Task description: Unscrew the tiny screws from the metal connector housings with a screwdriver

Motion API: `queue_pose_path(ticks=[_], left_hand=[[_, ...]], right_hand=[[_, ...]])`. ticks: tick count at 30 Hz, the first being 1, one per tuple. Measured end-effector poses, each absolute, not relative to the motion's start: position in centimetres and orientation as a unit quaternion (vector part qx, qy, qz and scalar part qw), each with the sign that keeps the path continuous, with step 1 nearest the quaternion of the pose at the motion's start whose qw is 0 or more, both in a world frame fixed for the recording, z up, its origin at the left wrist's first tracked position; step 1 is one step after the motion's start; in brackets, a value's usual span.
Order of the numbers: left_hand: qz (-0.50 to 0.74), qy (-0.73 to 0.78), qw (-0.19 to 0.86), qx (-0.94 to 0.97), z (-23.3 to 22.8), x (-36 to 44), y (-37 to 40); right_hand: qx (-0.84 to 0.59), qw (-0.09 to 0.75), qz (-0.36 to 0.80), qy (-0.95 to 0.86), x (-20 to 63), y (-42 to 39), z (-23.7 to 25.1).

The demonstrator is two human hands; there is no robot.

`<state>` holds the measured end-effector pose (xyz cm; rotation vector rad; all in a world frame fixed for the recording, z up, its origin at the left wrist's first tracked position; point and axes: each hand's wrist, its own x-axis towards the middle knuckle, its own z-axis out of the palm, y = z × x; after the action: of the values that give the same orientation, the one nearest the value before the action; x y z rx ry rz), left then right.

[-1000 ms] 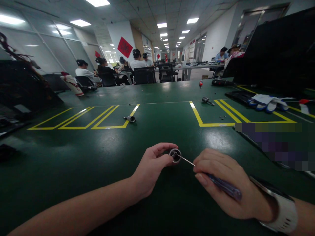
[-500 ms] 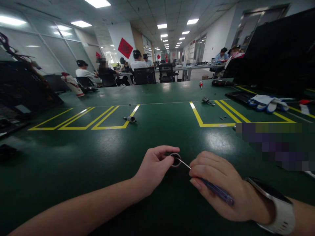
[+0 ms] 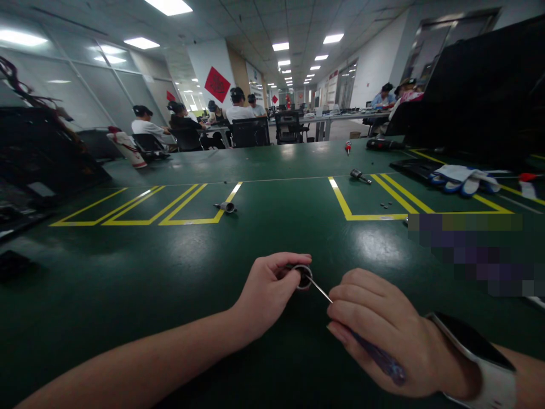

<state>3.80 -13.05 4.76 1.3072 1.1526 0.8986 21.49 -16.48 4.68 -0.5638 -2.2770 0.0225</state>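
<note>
Between its thumb and fingers my left hand (image 3: 268,292) grips a small round metal housing (image 3: 304,286), its hollow end turned toward me and to the right. My right hand (image 3: 383,329) is closed around the dark purple, translucent handle of a screwdriver (image 3: 389,366). The thin metal shaft runs up and to the left, with its tip inside the opening of the housing. What the tip touches in there is too dark to make out. Both hands are over the green table (image 3: 179,295), and my fingers cover part of the housing.
A cylindrical metal part (image 3: 225,207) lies on a yellow-taped line at left. Another metal part (image 3: 360,176) and several tiny pieces (image 3: 385,205) lie at right. Farther off are gloves (image 3: 464,179), a red-handled tool (image 3: 348,148) and a black power tool (image 3: 385,145). People sit beyond.
My right hand has shifted slightly down with the screwdriver, and its wrist has turned a little. The left hand and the housing have hardly moved.
</note>
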Motion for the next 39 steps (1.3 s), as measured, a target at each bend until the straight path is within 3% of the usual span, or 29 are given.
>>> queue_pose_path(ticks=[16,25,29,34,39], left_hand=[[0.376,0.472,0.561,0.567,3.8,3.4,-12.4],[0.397,0.408,0.576,0.586,2.8,2.5,-10.4],[0.398,0.405,0.464,0.68,1.8,1.3,-7.2],[0.378,0.441,0.235,0.78,2.5,1.1,-2.6],[0.404,0.45,0.246,0.757,2.5,2.4,0.4]], right_hand=[[-0.243,0.378,0.016,-0.893,21.4,-16.5,4.6],[-0.249,0.418,0.028,-0.873,22.5,-16.4,6.0],[-0.302,0.433,0.094,-0.844,22.7,-15.7,7.3],[-0.389,0.477,0.193,-0.764,21.9,-12.3,8.1],[-0.386,0.576,0.42,-0.586,20.6,-7.8,6.9]])
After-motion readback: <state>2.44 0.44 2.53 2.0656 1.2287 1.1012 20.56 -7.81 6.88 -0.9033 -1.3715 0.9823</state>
